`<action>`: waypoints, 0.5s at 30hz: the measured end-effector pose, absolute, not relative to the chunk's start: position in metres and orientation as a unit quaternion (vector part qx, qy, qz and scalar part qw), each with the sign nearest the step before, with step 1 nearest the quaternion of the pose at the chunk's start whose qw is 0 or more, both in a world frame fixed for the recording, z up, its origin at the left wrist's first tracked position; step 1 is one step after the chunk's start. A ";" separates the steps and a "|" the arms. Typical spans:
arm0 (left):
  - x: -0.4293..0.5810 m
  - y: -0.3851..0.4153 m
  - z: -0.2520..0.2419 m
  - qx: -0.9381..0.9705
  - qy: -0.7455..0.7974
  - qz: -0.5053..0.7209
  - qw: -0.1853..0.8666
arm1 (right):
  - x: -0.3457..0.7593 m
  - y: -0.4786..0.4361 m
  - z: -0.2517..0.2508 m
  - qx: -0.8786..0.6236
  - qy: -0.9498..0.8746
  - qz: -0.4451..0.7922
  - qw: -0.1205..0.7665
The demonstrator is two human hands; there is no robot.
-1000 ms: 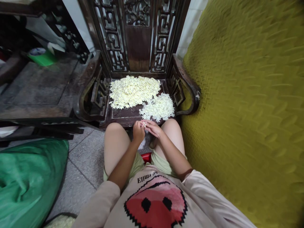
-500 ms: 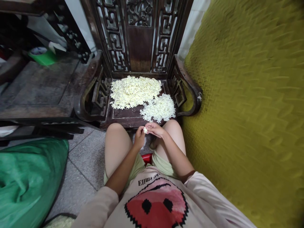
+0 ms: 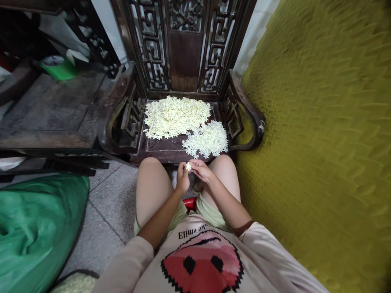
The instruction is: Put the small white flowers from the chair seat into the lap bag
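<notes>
Between my knees, just in front of the chair's edge, both hands meet around a small pale yellow-white plastic-looking flower [image 3: 188, 166]. My left hand [image 3: 183, 178] is closed, with its thumb and fingertips pinching the flower from the left. From the right, my right hand [image 3: 201, 170] pinches at the same flower with its fingertips. Whether more pieces are tucked inside the fingers is hidden. Beyond the hands, a large heap of yellowish flowers [image 3: 177, 116] lies on the dark wooden chair seat [image 3: 159, 156]. A smaller heap of whiter flowers [image 3: 208, 140] touches its front right side.
Curved armrests [image 3: 258, 128] flank the seat, below a carved backrest [image 3: 185, 61]. To the left, a dark wooden surface [image 3: 51, 110] holds a green roll of tape [image 3: 59, 68]. A green sack [image 3: 39, 228] lies on the floor. A yellow textured mat [image 3: 320, 142] stands at right.
The view has shifted slightly, so the chair and heaps sit a little further right. Both hands stay together at the flower, with only a slight change in the fingers.
</notes>
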State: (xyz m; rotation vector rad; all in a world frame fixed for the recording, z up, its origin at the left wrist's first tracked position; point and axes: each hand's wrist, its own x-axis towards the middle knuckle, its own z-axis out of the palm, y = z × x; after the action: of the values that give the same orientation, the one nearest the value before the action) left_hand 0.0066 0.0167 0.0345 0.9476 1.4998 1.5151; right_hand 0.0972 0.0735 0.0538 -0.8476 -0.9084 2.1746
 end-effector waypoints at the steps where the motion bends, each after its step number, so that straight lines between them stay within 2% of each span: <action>1: 0.007 0.017 0.035 0.367 0.599 0.598 0.386 | 0.095 0.072 0.053 -0.325 -0.340 0.821 0.322; 10: 0.014 0.011 0.037 0.334 0.630 0.614 0.339 | 0.088 0.065 0.049 -0.321 -0.352 0.804 0.356; 15: -0.002 0.015 0.039 0.371 0.633 0.587 0.343 | 0.096 0.074 0.052 -0.305 -0.402 0.808 0.304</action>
State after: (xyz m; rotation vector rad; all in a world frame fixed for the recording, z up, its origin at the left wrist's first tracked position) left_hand -0.0017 0.0151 0.0389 0.9636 1.6456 1.5244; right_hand 0.0963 0.0738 0.0525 -0.8087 -1.0655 2.1403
